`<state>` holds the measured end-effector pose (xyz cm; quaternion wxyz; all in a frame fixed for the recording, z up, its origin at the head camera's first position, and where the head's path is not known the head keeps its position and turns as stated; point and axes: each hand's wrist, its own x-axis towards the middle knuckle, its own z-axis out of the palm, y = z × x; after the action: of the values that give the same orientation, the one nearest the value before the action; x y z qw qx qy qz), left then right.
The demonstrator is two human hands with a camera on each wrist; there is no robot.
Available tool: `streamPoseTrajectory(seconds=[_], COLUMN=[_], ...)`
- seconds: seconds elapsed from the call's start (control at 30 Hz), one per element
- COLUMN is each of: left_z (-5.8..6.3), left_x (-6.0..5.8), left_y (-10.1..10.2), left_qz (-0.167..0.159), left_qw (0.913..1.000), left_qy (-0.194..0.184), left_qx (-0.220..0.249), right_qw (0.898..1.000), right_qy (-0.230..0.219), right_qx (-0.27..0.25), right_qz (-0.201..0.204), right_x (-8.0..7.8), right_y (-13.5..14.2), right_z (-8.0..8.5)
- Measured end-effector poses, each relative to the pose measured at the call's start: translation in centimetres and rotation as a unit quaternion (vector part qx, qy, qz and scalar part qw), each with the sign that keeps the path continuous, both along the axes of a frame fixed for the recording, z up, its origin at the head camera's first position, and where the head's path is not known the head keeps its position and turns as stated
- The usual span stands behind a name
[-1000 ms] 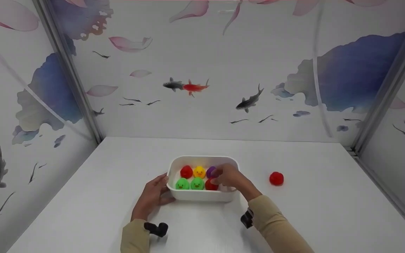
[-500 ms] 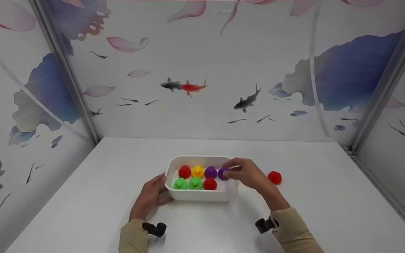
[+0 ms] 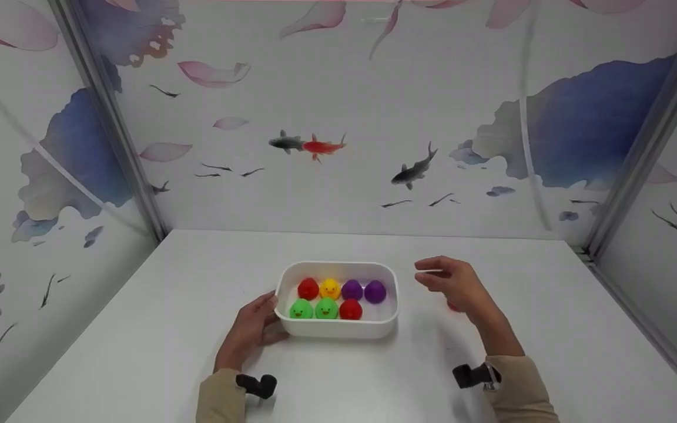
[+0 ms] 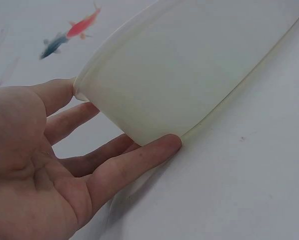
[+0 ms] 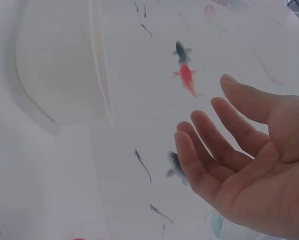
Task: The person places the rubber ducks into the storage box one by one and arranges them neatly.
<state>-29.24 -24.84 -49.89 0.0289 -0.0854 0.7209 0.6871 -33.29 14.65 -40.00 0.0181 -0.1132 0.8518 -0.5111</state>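
Note:
A white plastic bin (image 3: 341, 331) holds two rows of small round toys. Its back row has a red toy (image 3: 308, 288), a yellow duck (image 3: 329, 289) and two purple toys (image 3: 375, 292). In front are two green ducks (image 3: 327, 309) and another red toy (image 3: 351, 309). My left hand (image 3: 250, 326) holds the bin's left end, thumb low at the front; the left wrist view shows fingers (image 4: 139, 160) around its corner. My right hand (image 3: 450, 282) is in the air right of the bin, fingers loosely bent, with nothing in them. Under it, a red toy (image 3: 455, 306) is mostly hidden.
The white table (image 3: 197, 264) stretches around the bin. Printed panels with fish (image 3: 324, 147) and petals wall it in at the back and both sides, joined by metal posts (image 3: 109, 117).
My right hand has let go of a purple toy at the right end of the bin's back row and moved right, over the loose red toy. The left hand stays on the bin.

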Motion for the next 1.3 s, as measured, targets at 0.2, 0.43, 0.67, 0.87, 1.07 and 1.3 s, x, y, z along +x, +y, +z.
streamPoseTrajectory(seconds=[0.2,0.43,0.67,0.87,1.07,1.3], left_z=[0.2,0.0,0.3,0.2,0.1,-0.2], left_x=[-0.2,-0.2,-0.5,-0.4,-0.2,-0.1], left_y=[0.1,0.3,0.7,0.4,0.1,0.0], left_qz=[-0.002,-0.005,-0.005,0.002,0.004,0.0], left_qw=[1.0,1.0,1.0,1.0,1.0,1.0], left_qy=[-0.002,-0.001,-0.004,-0.004,-0.001,-0.001], left_qx=[0.005,0.007,-0.003,-0.005,-0.007,-0.005], right_qw=[0.999,0.999,0.997,0.993,0.989,0.984], right_qy=[-0.011,-0.01,-0.021,-0.059,-0.097,-0.117], right_qx=[0.002,-0.011,-0.033,-0.042,-0.044,-0.053], right_qz=[-0.034,-0.051,-0.07,-0.089,-0.106,-0.124], right_x=[-0.3,-0.8,-0.9,-2.1,-3.0,-3.3], right_y=[2.3,4.9,6.5,6.8,6.8,6.8], right_z=[0.2,-0.8,-1.8,-2.7,-4.0,-5.2])
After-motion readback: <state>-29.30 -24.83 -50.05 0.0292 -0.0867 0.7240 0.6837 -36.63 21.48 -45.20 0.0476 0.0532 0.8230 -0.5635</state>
